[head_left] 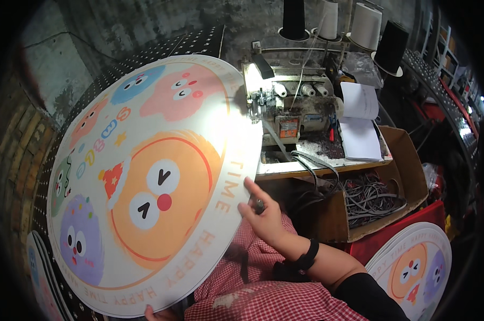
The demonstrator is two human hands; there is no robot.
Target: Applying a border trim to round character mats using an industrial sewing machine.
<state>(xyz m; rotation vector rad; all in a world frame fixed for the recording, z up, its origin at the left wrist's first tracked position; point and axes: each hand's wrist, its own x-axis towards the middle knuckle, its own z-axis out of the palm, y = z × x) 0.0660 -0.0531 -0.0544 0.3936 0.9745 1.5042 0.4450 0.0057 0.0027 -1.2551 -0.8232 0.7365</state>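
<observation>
Mat (155, 184) is laid out at left, its right rim at the lit end of the sewing machine (303, 101). Edge feeding is judged to be the step in hand. Right hand (266, 219) is placed at the rim; left hand (164, 314) is mostly cropped at the near rim. Neither grip can be told. Even support while turning is called for next.

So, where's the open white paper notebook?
In the head view, the open white paper notebook lies right of centre, just right of the grimy metal sewing machine and beyond the brown cardboard box.
</observation>
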